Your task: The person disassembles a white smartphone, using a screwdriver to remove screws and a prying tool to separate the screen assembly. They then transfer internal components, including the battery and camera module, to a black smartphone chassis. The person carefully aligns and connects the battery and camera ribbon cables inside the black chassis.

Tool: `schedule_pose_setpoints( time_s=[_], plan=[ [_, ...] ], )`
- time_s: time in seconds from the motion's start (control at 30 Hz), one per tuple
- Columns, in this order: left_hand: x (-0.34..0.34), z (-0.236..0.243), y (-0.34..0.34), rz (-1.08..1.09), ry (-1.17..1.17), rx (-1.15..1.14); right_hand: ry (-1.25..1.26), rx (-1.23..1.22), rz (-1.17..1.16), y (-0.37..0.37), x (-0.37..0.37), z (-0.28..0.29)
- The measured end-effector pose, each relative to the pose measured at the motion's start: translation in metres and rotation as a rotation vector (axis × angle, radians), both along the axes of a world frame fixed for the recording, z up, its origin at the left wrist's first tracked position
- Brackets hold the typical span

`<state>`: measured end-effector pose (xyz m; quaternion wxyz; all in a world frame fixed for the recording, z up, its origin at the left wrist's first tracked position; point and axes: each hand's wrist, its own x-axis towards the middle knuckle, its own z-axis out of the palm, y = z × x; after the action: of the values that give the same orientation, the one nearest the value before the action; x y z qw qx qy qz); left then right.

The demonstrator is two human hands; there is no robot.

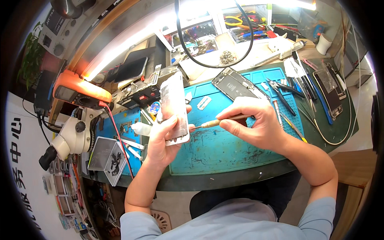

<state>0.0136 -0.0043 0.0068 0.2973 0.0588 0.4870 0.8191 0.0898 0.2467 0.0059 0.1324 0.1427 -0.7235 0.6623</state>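
Observation:
My left hand [164,136] grips a pale phone panel [174,96], held raised and tilted over the blue silicone mat [208,156]. My right hand [252,120] holds a thin screwdriver [212,123] between thumb and fingers; its tip points at the panel's right edge near the lower end, and whether it touches cannot be seen clearly. An opened phone [236,86] with a dark battery lies on the mat behind my right hand. A small metal plate [204,103] lies on the mat between the panel and that phone.
An orange multimeter [80,90] and white microscope [70,140] stand at left, beside a clear box [112,168] of small parts. Pliers [284,98], tweezers and several tools crowd the right, near another phone part [328,84]. A black cable loop [214,66] hangs above.

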Motion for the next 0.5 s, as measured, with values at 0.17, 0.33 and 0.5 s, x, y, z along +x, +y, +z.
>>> schedule_pose_setpoints(
  time_s=[0.17, 0.33, 0.5],
  plan=[
    [0.0004, 0.0009, 0.0028, 0.042, 0.035, -0.026, 0.002, 0.011, 0.001, -0.0006, 0.0, 0.0005],
    [0.0008, 0.0018, 0.0036, 0.05, 0.081, -0.04, 0.01, 0.05, -0.016, -0.0003, 0.0001, -0.0002],
    [0.0013, 0.0045, 0.0054, 0.061, 0.124, -0.034, 0.027, 0.085, -0.042, -0.0001, -0.0009, -0.0019]
  ],
)
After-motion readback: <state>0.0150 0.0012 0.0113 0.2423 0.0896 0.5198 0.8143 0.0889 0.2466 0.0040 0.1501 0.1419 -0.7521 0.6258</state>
